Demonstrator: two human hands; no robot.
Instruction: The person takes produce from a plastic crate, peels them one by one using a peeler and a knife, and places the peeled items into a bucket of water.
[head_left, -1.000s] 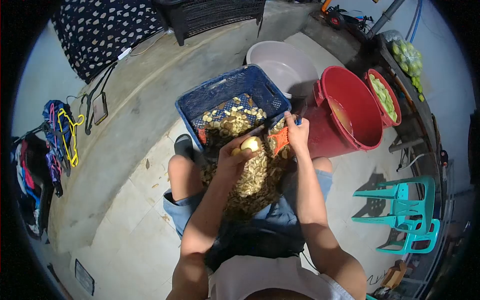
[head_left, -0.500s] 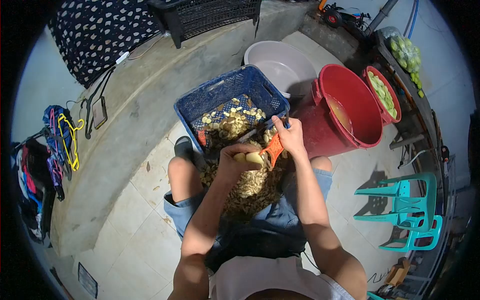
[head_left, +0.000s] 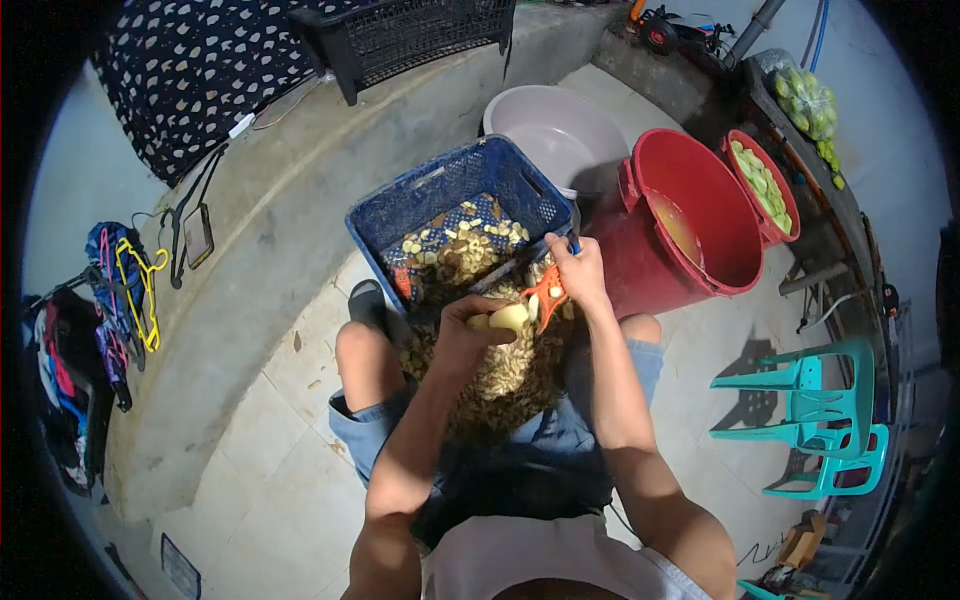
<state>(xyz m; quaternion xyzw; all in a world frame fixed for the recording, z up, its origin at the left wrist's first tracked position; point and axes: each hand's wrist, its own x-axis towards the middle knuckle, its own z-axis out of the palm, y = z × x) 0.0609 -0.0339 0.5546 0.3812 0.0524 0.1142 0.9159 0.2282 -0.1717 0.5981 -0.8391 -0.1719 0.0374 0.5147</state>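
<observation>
My left hand (head_left: 466, 328) is closed around a pale yellow, smooth peeled piece of produce (head_left: 509, 317); its exact kind I cannot make out. In my right hand (head_left: 582, 272) is an orange peeler (head_left: 546, 297), its head beside the end of that piece. Pale slivers show at the peeler's head. Below both hands lies a heap of pale strips and brownish peelings (head_left: 505, 372), between my knees. Just beyond, a blue plastic crate (head_left: 405, 200) holds pale cut pieces (head_left: 470, 255) and brown scraps.
A grey basin (head_left: 550, 115) stands behind the crate. To the right are a large red bin (head_left: 640, 255) with cloudy liquid and a smaller red bucket of pale green pieces (head_left: 762, 190). Teal chairs (head_left: 830, 400) stand at right; a curved concrete ledge (head_left: 250, 220) runs along the left.
The peeler has shifted slightly at the tip of the pale piece, and slivers now show at its head. The left hand has tilted the piece a little.
</observation>
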